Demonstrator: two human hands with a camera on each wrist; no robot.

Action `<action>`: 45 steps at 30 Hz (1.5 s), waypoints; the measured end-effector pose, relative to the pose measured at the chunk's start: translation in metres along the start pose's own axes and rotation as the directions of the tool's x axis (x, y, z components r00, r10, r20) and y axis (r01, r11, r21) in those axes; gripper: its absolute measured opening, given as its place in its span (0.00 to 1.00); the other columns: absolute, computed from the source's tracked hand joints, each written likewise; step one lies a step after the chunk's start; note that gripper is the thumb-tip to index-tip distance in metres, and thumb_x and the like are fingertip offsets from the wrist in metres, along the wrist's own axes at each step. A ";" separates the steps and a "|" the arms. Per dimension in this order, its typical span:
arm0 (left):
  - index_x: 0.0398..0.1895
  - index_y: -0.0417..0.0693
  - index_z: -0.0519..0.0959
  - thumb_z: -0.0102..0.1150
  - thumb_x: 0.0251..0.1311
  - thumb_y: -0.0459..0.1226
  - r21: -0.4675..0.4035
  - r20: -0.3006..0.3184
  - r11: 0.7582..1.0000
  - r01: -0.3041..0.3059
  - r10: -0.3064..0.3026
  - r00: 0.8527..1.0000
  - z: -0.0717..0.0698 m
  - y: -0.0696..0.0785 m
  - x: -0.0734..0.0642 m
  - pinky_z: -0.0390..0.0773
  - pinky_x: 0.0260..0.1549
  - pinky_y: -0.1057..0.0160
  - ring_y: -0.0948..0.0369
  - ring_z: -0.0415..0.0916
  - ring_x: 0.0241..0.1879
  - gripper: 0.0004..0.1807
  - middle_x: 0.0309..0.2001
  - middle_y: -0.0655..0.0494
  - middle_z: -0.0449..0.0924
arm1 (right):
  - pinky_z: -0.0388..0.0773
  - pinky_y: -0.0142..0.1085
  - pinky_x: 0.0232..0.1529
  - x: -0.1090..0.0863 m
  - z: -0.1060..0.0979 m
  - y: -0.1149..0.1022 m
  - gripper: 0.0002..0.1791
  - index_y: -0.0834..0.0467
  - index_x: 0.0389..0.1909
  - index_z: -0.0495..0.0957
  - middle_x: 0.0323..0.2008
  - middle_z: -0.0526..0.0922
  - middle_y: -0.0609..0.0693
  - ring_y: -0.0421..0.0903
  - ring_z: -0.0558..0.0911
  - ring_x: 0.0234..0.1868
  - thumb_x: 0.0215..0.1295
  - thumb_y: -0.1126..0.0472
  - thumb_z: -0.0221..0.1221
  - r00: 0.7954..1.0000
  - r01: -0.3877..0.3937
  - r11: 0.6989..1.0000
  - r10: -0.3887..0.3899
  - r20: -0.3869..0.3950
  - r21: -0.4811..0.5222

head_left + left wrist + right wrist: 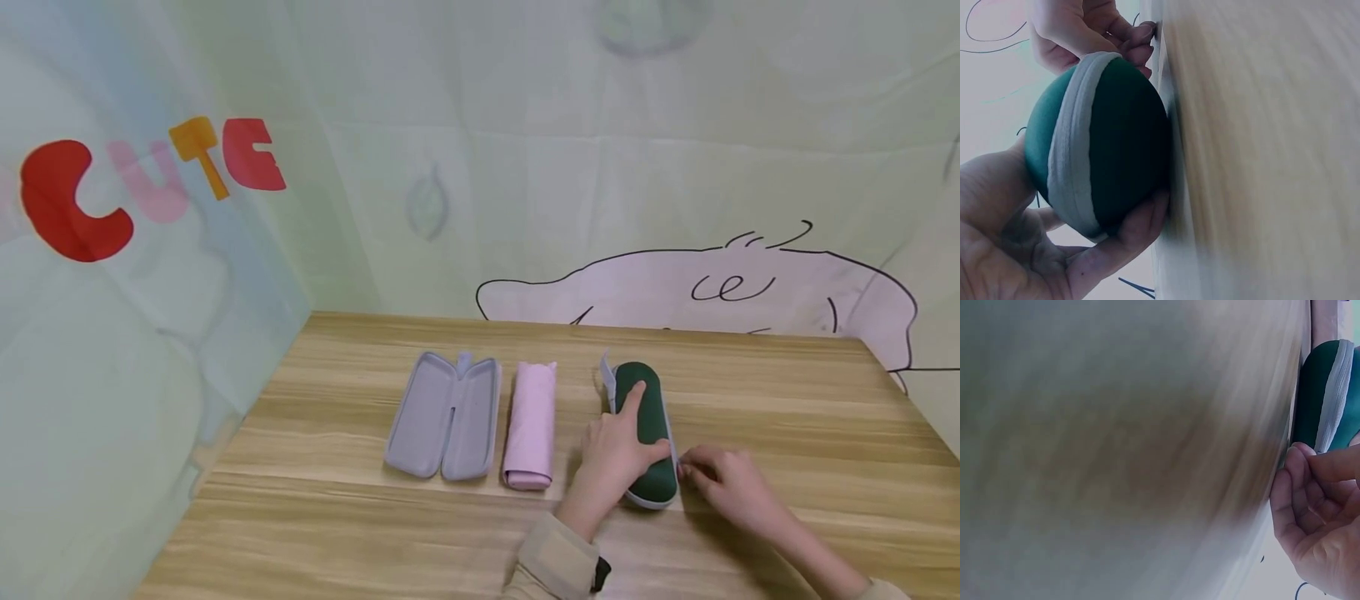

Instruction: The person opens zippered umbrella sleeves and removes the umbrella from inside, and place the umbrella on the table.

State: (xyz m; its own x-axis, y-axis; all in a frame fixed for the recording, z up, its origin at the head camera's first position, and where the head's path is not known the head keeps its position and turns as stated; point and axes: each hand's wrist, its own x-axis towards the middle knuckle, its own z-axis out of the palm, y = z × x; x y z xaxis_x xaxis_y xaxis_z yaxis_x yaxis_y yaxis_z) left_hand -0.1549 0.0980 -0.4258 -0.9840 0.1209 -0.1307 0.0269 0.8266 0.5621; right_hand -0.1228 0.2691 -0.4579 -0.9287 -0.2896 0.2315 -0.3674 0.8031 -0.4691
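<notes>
1. Dark green, oblong and round-ended, the zip case (656, 408) lies lengthwise on the wood-grained table (300, 517), right of the middle, nearest the person. A light grey fabric zip band (1072, 150) runs round its side.

2. The left hand (615, 454) grips this case from above, forefinger reaching along the top, thumb across toward the right edge; the left wrist view shows fingers wrapped under the far side. I judge this grip is meant to stop a curved body rocking or sliding.

3. The right hand (731, 483) has thumb and fingertips pinched together at the zip band, by the near right edge. The small part between them is hidden; its pull seems likely. Two-handed holding would let one side anchor while the other draws.

4. A pale grey strap (607, 375) stands up at the far left of the green case, clear of the fingers.

5. Left of these, a pink rolled bundle (531, 425) lies parallel. Beside it, a grey hinged hard case (427, 421) rests spread flat, hollows upward. Neither is touched; their spacing presumably leaves working room.
</notes>
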 end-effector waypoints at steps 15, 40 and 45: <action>0.71 0.79 0.53 0.65 0.49 0.59 -0.007 -0.008 1.000 -0.006 0.006 1.000 0.001 -0.001 0.000 0.63 0.22 0.65 0.58 0.69 0.25 0.46 0.35 0.49 0.82 | 0.70 0.27 0.27 -0.011 0.000 -0.005 0.09 0.54 0.29 0.83 0.27 0.83 0.42 0.27 0.70 0.26 0.57 0.71 0.60 0.998 -0.048 0.998 0.046 0.054 0.050; 0.72 0.78 0.54 0.64 0.50 0.58 0.001 -0.006 1.000 -0.012 0.012 1.000 0.000 -0.001 0.001 0.62 0.22 0.65 0.58 0.67 0.23 0.45 0.31 0.49 0.80 | 0.72 0.27 0.23 -0.023 0.003 -0.014 0.10 0.55 0.28 0.81 0.25 0.81 0.42 0.27 0.72 0.23 0.60 0.73 0.57 0.998 -0.026 0.989 0.017 0.062 0.147; 0.72 0.77 0.54 0.65 0.50 0.58 0.009 -0.010 1.000 -0.015 0.015 1.000 0.000 0.000 0.000 0.62 0.23 0.65 0.57 0.68 0.23 0.45 0.32 0.49 0.82 | 0.72 0.27 0.23 -0.025 0.003 -0.017 0.10 0.56 0.27 0.82 0.24 0.81 0.42 0.27 0.72 0.22 0.58 0.73 0.58 0.997 -0.063 0.990 0.056 0.055 0.126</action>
State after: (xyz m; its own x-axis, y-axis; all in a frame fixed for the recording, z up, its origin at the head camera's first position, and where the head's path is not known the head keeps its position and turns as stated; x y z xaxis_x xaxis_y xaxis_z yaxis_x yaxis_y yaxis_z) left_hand -0.1549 0.0974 -0.4257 -0.9852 0.1276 -0.1143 0.0430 0.8299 0.5563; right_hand -0.0935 0.2609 -0.4584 -0.9492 -0.2725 0.1572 -0.3117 0.7478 -0.5862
